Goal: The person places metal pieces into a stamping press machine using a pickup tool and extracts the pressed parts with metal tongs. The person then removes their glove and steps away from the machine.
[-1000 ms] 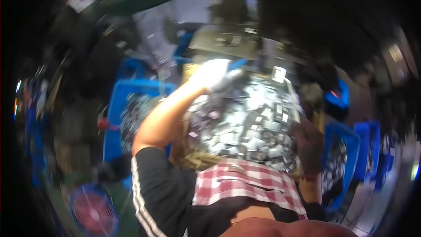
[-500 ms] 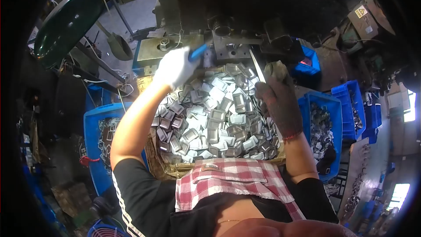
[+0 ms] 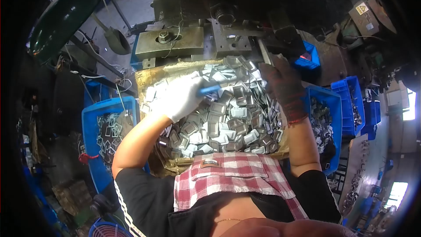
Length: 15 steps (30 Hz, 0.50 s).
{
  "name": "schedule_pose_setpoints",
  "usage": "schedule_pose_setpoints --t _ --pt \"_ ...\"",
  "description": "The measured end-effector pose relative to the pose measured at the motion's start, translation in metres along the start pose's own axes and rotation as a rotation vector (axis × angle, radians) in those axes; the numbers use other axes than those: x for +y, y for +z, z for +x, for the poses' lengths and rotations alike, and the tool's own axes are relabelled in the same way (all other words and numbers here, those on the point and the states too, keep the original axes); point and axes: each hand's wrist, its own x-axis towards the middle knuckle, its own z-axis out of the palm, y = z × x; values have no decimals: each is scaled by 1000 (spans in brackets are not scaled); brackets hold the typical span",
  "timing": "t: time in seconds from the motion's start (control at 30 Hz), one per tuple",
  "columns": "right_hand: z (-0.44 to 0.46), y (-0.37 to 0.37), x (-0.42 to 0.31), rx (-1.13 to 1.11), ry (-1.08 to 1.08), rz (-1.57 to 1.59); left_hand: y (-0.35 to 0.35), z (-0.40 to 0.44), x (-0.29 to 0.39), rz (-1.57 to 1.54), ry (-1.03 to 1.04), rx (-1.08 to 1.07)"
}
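Note:
My left hand (image 3: pixel 183 98), in a white glove, is closed round a blue tool (image 3: pixel 209 90) and rests over the left part of a heap of small metal trays (image 3: pixel 239 112). My right hand (image 3: pixel 286 88), in a dark glove, is wrapped round a long flat metal bar (image 3: pixel 264 52) at the heap's right side. The bar's far end reaches the machine's metal die block (image 3: pixel 231 39). The heap lies in a box lined with brown paper (image 3: pixel 147 77).
Blue bins of metal pieces stand at the left (image 3: pixel 89 127) and right (image 3: pixel 335 127). A bolted steel plate (image 3: pixel 186 41) lies beyond the heap. A green rounded object (image 3: pixel 66 17) hangs at upper left, and a fan (image 3: pixel 109 230) is at lower left.
My left hand has moved down from the machine onto the heap with the blue tool. My right hand has shifted slightly upward since half a second ago, still with the bar.

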Motion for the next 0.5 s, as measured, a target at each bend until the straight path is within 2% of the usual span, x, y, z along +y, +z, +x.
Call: schedule_pose_setpoints --t 0.07,0.1,0.13,0.17,0.2,0.27,0.4,0.5 --pt "-12 -13 -28 -16 247 145 -17 -2 3 -408 -362 3" --pt "-17 -17 -31 -33 241 105 -25 -3 2 -611 -545 12" --pt "-24 -23 -30 -57 234 65 -25 -4 -8 -684 -584 91" --pt "-31 -26 -33 -86 227 25 0 -7 -45 -723 -526 148" --pt "-42 -28 -44 -178 355 46 -7 -9 -40 -903 -578 153" --pt "-69 -20 -43 -284 333 202 -3 -10 -44 -1143 -613 179" --pt "-93 2 -48 -451 345 407 2 -7 -44 -1310 -559 145" --pt "-94 9 -49 -521 329 355 -4 -9 -31 -1291 -527 160"
